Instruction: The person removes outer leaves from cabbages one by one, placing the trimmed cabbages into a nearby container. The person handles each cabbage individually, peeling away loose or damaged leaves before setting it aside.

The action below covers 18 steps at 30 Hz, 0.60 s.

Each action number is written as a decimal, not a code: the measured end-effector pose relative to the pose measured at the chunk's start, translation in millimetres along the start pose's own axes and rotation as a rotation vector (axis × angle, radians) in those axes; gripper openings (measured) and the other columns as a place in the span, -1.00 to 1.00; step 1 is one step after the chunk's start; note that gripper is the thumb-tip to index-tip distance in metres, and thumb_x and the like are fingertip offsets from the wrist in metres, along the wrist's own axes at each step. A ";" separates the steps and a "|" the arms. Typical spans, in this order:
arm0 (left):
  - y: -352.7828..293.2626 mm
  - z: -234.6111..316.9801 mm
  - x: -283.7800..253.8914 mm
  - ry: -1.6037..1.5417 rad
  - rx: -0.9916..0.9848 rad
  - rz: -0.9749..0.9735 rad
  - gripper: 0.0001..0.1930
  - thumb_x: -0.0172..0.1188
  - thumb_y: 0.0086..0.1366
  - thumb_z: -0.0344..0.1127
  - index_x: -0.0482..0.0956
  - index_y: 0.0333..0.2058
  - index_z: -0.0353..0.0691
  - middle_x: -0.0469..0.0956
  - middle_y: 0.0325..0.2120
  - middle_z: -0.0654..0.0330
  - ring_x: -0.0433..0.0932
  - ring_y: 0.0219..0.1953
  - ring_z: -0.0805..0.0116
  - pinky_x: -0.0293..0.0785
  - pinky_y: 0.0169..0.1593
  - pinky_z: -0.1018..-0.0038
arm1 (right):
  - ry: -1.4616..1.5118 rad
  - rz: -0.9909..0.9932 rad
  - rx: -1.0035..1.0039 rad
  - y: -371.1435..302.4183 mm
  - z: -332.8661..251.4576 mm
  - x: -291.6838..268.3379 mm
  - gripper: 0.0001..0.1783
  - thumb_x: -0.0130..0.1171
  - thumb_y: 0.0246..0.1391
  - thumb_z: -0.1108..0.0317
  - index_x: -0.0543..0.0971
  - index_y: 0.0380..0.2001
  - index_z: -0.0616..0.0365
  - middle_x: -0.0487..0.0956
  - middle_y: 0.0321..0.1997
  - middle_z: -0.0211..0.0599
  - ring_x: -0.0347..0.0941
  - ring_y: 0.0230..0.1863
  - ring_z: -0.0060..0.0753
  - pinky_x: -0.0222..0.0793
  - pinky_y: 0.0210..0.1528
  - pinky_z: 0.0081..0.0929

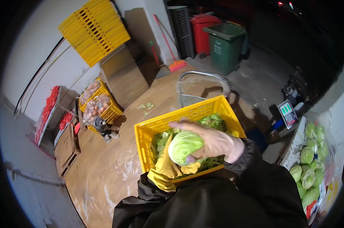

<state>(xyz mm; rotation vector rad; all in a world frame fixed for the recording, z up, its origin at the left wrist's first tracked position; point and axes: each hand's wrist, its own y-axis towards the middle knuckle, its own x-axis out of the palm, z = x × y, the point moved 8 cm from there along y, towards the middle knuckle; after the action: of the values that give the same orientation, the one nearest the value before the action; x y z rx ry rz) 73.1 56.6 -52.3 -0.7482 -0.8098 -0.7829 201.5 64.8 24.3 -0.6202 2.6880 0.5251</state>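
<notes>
A pale green cabbage [186,147] is held between my two hands over a yellow plastic crate [139,142]. My left hand [166,167], in a yellow glove, cups it from the left and below. Across its top and right side lies my right hand [213,142], in a pale glove with purplish fingertips, slightly blurred. Its thumb shows at the cabbage's lower edge. Loose green leaves [211,121] fill the crate beneath the hands, and the hands hide the middle of them.
Beyond the crate stands a metal trolley handle [202,74]. Several cabbages [308,155] in clear plastic lie at the right, near a scale display [287,114]. Yellow crates of bagged produce [101,106] stand at the left. Green [225,49] and red bins [202,28] are at the back.
</notes>
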 end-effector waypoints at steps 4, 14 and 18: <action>18.2 -17.1 -16.0 0.301 -0.174 0.158 -0.35 -0.20 0.45 0.24 0.56 -0.25 -0.33 0.52 -0.66 -0.01 0.39 -0.79 0.21 0.31 -0.73 0.35 | 0.886 0.148 0.244 -24.3 40.2 -14.5 -0.22 0.23 0.12 -0.17 0.41 0.24 0.15 0.50 0.22 -0.18 0.39 0.27 -0.29 0.29 0.32 -0.25; 74.1 -16.3 95.0 1.714 0.854 0.035 -0.63 0.30 0.24 -0.34 0.59 0.02 -0.29 0.65 -0.15 0.00 0.60 -0.06 0.08 0.48 0.05 0.30 | 1.638 0.742 0.250 -144.5 132.4 41.3 -0.37 0.14 0.21 -0.15 0.43 0.21 -0.02 0.52 0.19 -0.31 0.44 0.22 -0.22 0.37 0.21 0.10; 102.1 -61.9 120.7 1.520 0.852 -0.341 -0.81 0.22 0.26 -0.39 0.67 -0.21 -0.35 0.66 -0.27 -0.04 0.62 -0.10 0.05 0.53 0.02 0.30 | 1.954 0.750 0.160 -167.6 129.9 50.9 -0.39 0.13 0.21 -0.17 0.49 0.12 0.05 0.60 0.06 -0.29 0.55 0.06 -0.28 0.49 0.08 0.05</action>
<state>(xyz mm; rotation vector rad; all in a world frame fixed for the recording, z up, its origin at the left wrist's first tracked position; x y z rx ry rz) 233.0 20.3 -8.6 0.7848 0.2024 -0.9284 267.7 -38.7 -155.9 0.3162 4.6991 -0.6532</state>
